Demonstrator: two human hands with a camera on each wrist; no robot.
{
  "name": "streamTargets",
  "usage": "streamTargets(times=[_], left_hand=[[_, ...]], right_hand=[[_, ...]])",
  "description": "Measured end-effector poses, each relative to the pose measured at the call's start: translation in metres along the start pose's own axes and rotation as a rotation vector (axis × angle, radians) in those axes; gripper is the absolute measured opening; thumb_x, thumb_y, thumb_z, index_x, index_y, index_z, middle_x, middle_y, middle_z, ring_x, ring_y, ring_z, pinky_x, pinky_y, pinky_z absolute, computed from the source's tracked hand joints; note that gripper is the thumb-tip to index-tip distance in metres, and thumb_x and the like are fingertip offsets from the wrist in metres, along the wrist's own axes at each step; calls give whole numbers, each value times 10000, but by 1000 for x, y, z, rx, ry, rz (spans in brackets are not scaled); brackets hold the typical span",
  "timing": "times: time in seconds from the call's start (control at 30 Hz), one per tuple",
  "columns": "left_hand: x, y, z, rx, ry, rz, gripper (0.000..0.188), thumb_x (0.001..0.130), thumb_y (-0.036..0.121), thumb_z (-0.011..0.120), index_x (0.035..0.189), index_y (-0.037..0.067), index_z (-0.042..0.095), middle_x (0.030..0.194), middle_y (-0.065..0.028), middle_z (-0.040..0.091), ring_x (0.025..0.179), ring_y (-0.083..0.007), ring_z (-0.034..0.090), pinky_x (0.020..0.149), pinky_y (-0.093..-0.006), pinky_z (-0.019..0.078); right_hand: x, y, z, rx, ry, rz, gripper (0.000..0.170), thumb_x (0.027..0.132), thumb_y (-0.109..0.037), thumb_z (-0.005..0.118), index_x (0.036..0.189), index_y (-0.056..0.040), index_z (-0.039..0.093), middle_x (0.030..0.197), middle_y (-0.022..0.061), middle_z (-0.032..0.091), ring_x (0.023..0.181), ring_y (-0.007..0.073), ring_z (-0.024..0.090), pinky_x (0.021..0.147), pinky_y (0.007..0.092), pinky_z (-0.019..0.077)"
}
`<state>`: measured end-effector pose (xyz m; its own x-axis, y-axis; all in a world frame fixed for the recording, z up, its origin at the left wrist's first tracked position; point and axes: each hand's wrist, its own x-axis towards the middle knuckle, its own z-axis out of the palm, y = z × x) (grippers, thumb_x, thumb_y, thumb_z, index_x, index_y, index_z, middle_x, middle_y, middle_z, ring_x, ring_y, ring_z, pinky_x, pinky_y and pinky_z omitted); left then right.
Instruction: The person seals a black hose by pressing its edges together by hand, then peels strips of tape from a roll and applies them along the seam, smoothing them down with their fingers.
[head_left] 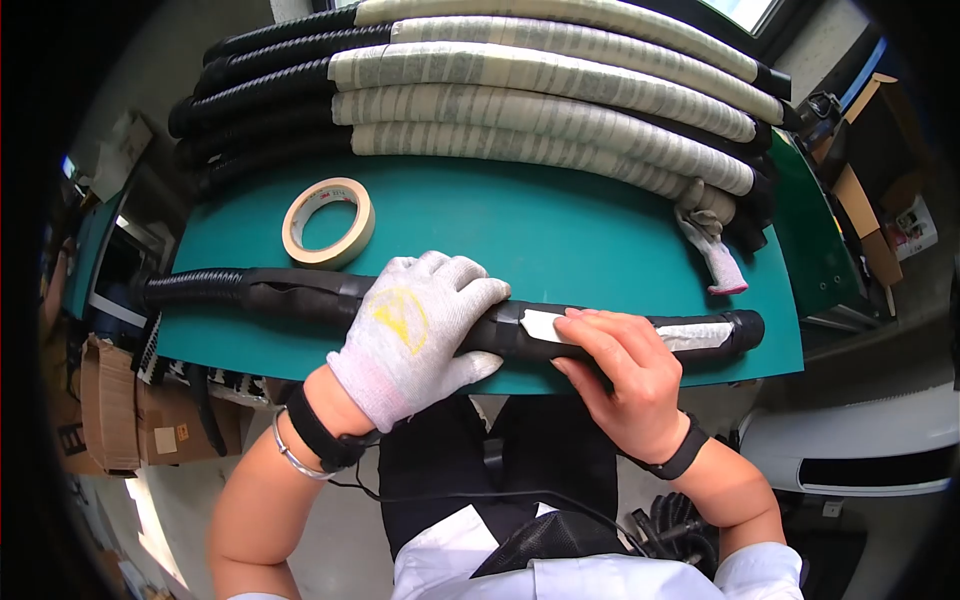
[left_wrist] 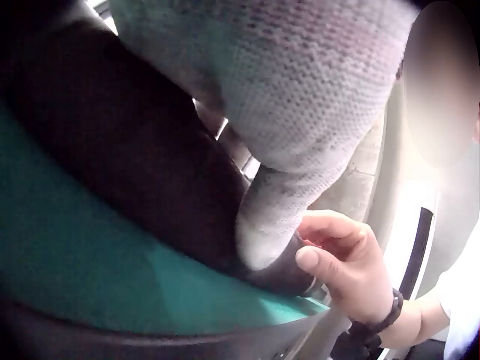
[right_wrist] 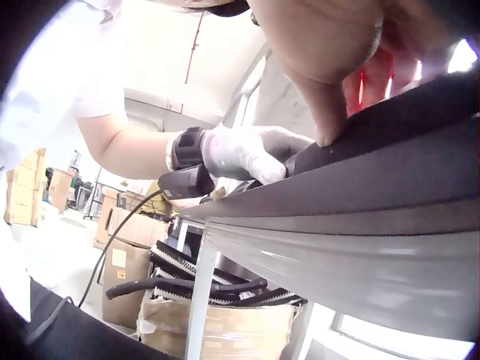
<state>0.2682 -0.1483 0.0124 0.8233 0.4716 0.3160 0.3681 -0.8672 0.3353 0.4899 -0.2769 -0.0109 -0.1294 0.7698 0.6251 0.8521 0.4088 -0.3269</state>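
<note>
A black wrapped hose (head_left: 300, 297) lies across the front of the green table (head_left: 450, 215). The left hand (head_left: 415, 325), in a pale glove with a yellow mark, grips the hose near its middle, thumb on the near side. Bare, the right hand (head_left: 630, 375) holds the hose further right, fingers on top and thumb at the near side, at a white strip (head_left: 543, 326) along its upper face. More white strip (head_left: 697, 336) shows right of that hand. In the left wrist view the gloved thumb (left_wrist: 270, 225) rests against the dark hose (left_wrist: 127, 142).
A roll of masking tape (head_left: 330, 222) lies behind the hose. Several hoses wrapped in pale striped material (head_left: 540, 75) line the table's back. A crumpled glove (head_left: 712, 245) lies at the right. Cardboard boxes (head_left: 110, 400) stand at the lower left; a cable (head_left: 470, 494) crosses the lap.
</note>
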Motion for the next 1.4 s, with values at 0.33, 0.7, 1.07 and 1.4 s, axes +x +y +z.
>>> streamTargets(times=[0.33, 0.7, 1.07, 1.4], left_hand=[[-14, 21, 12, 92, 338, 183, 561, 638, 156, 866, 1171, 108, 698, 1097, -60, 639, 993, -295, 615, 954, -461, 464], [-23, 71, 56, 183, 230, 56, 533, 781, 165, 786, 1300, 110, 676, 1037, -23, 572, 971, -224, 578, 944, -425, 422], [-12, 78, 56, 238, 154, -27, 616, 776, 166, 784, 1376, 141, 651, 843, -28, 538, 850, -241, 583, 867, -434, 410], [-1, 72, 46, 258, 153, -24, 561, 783, 111, 746, 1339, 138, 683, 865, -36, 539, 844, -251, 570, 797, -438, 424]], right_hand=[[16, 12, -31, 12, -227, 26, 522, 792, -94, 849, 1268, -42, 642, 1056, 130, 707, 987, 334, 685, 855, 422, 551], [20, 17, -26, -49, -146, -84, 168, 868, -46, 755, 909, -57, 592, 806, 98, 645, 730, 286, 666, 631, 395, 530], [41, 24, -32, 166, -224, 127, 127, 900, -44, 745, 905, -36, 618, 791, 143, 690, 722, 358, 688, 611, 415, 523], [75, 48, -48, 395, -581, 455, 178, 927, -150, 789, 992, 7, 735, 893, 164, 785, 787, 224, 764, 727, 319, 585]])
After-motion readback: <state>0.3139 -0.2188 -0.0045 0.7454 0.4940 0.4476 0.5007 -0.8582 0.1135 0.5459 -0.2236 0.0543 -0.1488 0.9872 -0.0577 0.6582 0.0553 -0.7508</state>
